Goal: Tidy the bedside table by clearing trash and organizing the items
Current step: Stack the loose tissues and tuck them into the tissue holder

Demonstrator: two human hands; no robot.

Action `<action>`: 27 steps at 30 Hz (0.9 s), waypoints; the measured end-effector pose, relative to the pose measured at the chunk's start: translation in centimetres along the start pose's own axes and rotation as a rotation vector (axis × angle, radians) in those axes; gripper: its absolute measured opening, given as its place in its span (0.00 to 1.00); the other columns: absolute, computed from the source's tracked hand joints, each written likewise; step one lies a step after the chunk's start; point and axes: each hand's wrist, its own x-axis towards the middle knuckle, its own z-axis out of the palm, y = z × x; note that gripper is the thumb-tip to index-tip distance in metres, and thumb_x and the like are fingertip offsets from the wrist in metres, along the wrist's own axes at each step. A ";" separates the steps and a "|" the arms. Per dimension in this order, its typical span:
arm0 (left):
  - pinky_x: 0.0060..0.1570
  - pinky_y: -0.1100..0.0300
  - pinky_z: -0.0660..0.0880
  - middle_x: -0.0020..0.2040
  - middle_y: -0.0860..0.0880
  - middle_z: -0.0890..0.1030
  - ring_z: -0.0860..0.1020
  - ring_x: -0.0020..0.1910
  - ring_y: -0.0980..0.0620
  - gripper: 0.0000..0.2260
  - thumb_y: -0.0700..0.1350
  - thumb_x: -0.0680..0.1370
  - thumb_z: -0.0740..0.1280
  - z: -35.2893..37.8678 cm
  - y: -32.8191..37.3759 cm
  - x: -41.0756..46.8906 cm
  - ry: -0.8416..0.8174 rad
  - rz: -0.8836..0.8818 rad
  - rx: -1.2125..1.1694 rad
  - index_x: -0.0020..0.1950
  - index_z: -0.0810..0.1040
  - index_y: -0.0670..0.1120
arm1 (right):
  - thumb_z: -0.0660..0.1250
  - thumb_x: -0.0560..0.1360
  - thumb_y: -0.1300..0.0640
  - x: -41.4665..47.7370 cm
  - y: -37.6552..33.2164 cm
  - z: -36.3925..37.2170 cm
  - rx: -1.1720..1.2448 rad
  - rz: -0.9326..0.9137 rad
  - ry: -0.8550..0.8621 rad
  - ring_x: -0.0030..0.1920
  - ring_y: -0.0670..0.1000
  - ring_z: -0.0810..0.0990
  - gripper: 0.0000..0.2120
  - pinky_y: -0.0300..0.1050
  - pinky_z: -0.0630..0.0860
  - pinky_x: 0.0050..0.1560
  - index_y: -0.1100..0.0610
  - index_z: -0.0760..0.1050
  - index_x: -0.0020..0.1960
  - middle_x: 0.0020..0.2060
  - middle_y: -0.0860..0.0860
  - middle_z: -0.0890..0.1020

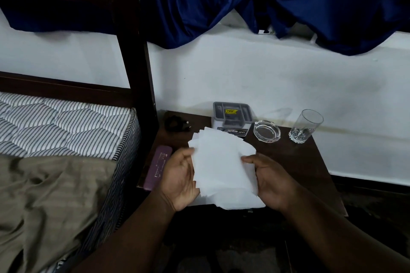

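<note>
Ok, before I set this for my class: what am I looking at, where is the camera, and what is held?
No machine here: a person wears one camera on the head, looking forward and down at their own arms. The left hand and right hand each grip a side of a fanned stack of white sheets over a dark bedside table. On it lie a purple case at the left edge and, along the back, a grey box, a glass ashtray and a drinking glass. A bed stands to the left.
</note>
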 end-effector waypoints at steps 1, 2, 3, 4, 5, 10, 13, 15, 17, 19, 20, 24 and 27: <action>0.67 0.46 0.74 0.65 0.41 0.82 0.81 0.63 0.41 0.25 0.57 0.81 0.58 -0.1 0.1 0.0 0.014 -0.006 0.010 0.69 0.80 0.42 | 0.68 0.74 0.62 0.0 -0.1 -0.1 -0.055 -0.044 0.019 0.64 0.66 0.80 0.19 0.67 0.74 0.66 0.60 0.80 0.64 0.62 0.62 0.82; 0.71 0.45 0.70 0.68 0.40 0.80 0.78 0.67 0.40 0.28 0.61 0.81 0.58 -0.1 0.1 0.0 0.022 -0.015 0.024 0.71 0.78 0.44 | 0.68 0.74 0.63 0.0 -0.3 -0.1 -0.118 -0.085 0.049 0.64 0.67 0.79 0.18 0.71 0.71 0.65 0.60 0.79 0.63 0.61 0.62 0.83; 0.73 0.44 0.68 0.70 0.41 0.79 0.77 0.69 0.40 0.29 0.63 0.81 0.59 -0.1 0.1 0.0 0.027 -0.017 0.043 0.72 0.78 0.45 | 0.68 0.73 0.65 0.0 -0.4 -0.2 -0.179 -0.126 0.083 0.64 0.68 0.79 0.18 0.73 0.70 0.65 0.59 0.78 0.63 0.60 0.62 0.83; 0.72 0.44 0.71 0.70 0.41 0.80 0.78 0.69 0.40 0.28 0.62 0.80 0.61 -0.1 0.0 0.1 0.031 -0.017 0.066 0.72 0.78 0.45 | 0.69 0.73 0.66 -0.1 -0.6 -0.1 -0.233 -0.163 0.106 0.63 0.68 0.80 0.18 0.75 0.69 0.64 0.59 0.77 0.63 0.59 0.62 0.83; 0.68 0.44 0.75 0.69 0.40 0.80 0.79 0.67 0.40 0.26 0.60 0.80 0.63 -0.1 -0.2 0.1 0.033 -0.025 0.086 0.70 0.80 0.45 | 0.69 0.73 0.67 -0.2 -0.7 0.0 -0.281 -0.196 0.113 0.62 0.67 0.81 0.19 0.75 0.70 0.63 0.58 0.76 0.63 0.58 0.61 0.84; 0.57 0.46 0.82 0.67 0.40 0.82 0.82 0.64 0.40 0.20 0.54 0.78 0.68 0.0 -0.8 0.1 0.027 -0.129 0.149 0.65 0.83 0.44 | 0.72 0.74 0.67 -0.4 -1.0 0.1 -0.460 -0.316 0.044 0.60 0.60 0.83 0.24 0.67 0.76 0.64 0.52 0.73 0.67 0.59 0.56 0.84; 0.60 0.45 0.80 0.69 0.39 0.80 0.80 0.67 0.39 0.23 0.54 0.78 0.69 -0.3 -0.8 0.3 0.035 -0.135 0.158 0.69 0.80 0.43 | 0.73 0.75 0.60 -0.1 -0.7 -0.3 -0.504 -0.352 0.004 0.62 0.56 0.83 0.24 0.64 0.76 0.66 0.48 0.72 0.68 0.60 0.52 0.84; 0.66 0.44 0.76 0.70 0.39 0.79 0.78 0.69 0.39 0.24 0.58 0.79 0.67 -0.5 -0.8 0.5 0.041 -0.146 0.156 0.69 0.81 0.44 | 0.73 0.74 0.54 0.2 -0.5 -0.4 -0.483 -0.394 -0.004 0.62 0.55 0.83 0.22 0.63 0.76 0.66 0.48 0.74 0.67 0.60 0.51 0.84; 0.65 0.45 0.77 0.70 0.40 0.80 0.79 0.68 0.40 0.26 0.63 0.80 0.62 -0.7 -0.8 0.7 0.038 -0.146 0.143 0.67 0.82 0.46 | 0.73 0.75 0.53 0.4 -0.2 -0.4 -0.448 -0.470 0.056 0.61 0.55 0.83 0.20 0.61 0.77 0.65 0.48 0.76 0.66 0.60 0.51 0.85; 0.60 0.46 0.80 0.70 0.41 0.80 0.79 0.67 0.41 0.29 0.66 0.81 0.58 -0.9 -1.0 1.0 0.036 -0.134 0.124 0.68 0.81 0.47 | 0.72 0.77 0.55 0.7 0.2 -0.4 -0.479 -0.553 0.183 0.61 0.54 0.83 0.16 0.59 0.77 0.66 0.47 0.76 0.63 0.59 0.51 0.84; 0.59 0.46 0.81 0.70 0.41 0.80 0.80 0.67 0.41 0.30 0.67 0.81 0.57 -0.9 -1.0 1.1 0.034 -0.131 0.119 0.68 0.81 0.47 | 0.72 0.78 0.55 0.9 0.4 -0.4 -0.493 -0.578 0.243 0.61 0.53 0.83 0.13 0.58 0.77 0.66 0.48 0.77 0.61 0.59 0.51 0.83; 0.57 0.47 0.81 0.68 0.42 0.81 0.81 0.65 0.42 0.32 0.70 0.80 0.55 -1.1 -1.2 1.4 0.042 -0.128 0.123 0.67 0.82 0.48 | 0.73 0.77 0.54 1.0 0.9 -0.3 -0.527 -0.626 0.428 0.51 0.47 0.85 0.06 0.48 0.81 0.53 0.53 0.77 0.50 0.49 0.50 0.85; 0.56 0.47 0.82 0.68 0.42 0.81 0.82 0.65 0.42 0.32 0.69 0.80 0.55 -1.2 -1.2 1.4 0.042 -0.109 0.107 0.66 0.83 0.48 | 0.73 0.76 0.57 0.8 0.8 -0.1 -0.611 -0.720 0.540 0.36 0.38 0.78 0.11 0.33 0.72 0.41 0.50 0.73 0.41 0.36 0.44 0.80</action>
